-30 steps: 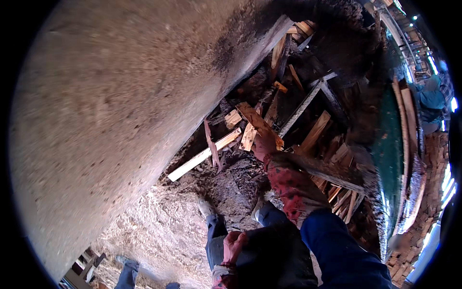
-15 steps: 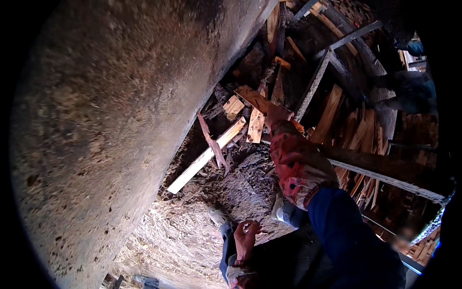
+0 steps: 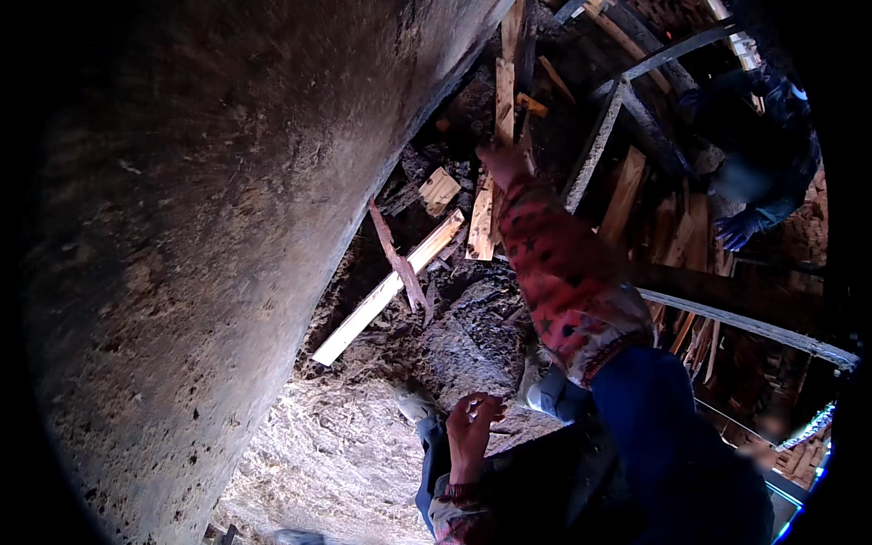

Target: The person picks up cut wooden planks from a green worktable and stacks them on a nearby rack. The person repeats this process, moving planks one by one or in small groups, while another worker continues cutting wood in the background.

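My right arm, in a red patterned sleeve over blue, reaches forward. The dim right hand (image 3: pixel 505 163) closes at the near end of a narrow wooden plank (image 3: pixel 504 95), which points away from me; its fingers are partly lost in shadow. Just below that hand lies another short plank (image 3: pixel 480 222). A small wood block (image 3: pixel 440 191) sits to its left. Low in the view, near my legs, my left hand (image 3: pixel 470 434) is raised with loosely bent fingers apart and nothing visible in them.
A large rough slab-like surface (image 3: pixel 200 245) fills the left side. A pale board (image 3: pixel 386 291) lies under a reddish bark strip (image 3: pixel 400 259). Metal frame bars (image 3: pixel 595 145) stand at right, with stacked wood behind. Another person's blue-gloved hand (image 3: pixel 740 227) is at far right.
My right hand has moved forward and slightly left, and the plank has swung from pointing left to pointing away. The left hand's fingers have loosened. The other person has come further into view.
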The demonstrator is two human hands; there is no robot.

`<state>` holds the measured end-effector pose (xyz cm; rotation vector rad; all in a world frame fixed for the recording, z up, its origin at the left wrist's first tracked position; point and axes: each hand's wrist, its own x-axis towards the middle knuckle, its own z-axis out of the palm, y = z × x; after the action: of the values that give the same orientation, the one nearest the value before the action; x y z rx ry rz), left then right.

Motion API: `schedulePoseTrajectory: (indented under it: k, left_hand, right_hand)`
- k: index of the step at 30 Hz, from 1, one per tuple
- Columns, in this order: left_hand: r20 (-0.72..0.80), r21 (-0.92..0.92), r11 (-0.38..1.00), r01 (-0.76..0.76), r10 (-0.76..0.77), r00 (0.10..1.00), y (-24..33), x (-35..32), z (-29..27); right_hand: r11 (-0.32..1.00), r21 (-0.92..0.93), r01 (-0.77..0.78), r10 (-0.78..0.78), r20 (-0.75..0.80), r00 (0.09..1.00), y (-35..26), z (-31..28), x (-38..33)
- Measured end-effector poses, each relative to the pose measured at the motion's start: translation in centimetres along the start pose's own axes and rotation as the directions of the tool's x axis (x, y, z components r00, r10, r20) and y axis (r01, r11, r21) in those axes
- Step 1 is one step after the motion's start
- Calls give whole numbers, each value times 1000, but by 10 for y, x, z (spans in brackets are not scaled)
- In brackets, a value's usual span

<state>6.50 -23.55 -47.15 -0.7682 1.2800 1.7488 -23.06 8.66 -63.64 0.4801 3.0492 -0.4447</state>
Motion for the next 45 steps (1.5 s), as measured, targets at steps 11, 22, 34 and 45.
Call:
schedulePoseTrajectory:
  k: [11,22,34,45]
  left_hand:
    - [-11,11,999,40,-40,999,28,8,8]
    - [-13,32,999,33,-32,999,37,17,9]
    - [3,-1,996,88,-88,996,44,24,15]
    - [-75,60,996,63,-58,995,44,28,6]
  right_hand:
    - [725,121,-678,641,243,728,1,150,-129]
    - [703,273,-657,662,86,744,-7,162,-124]
    - [450,729,-516,675,100,731,27,193,-123]
    - [-305,777,-551,321,628,709,-68,103,-202]
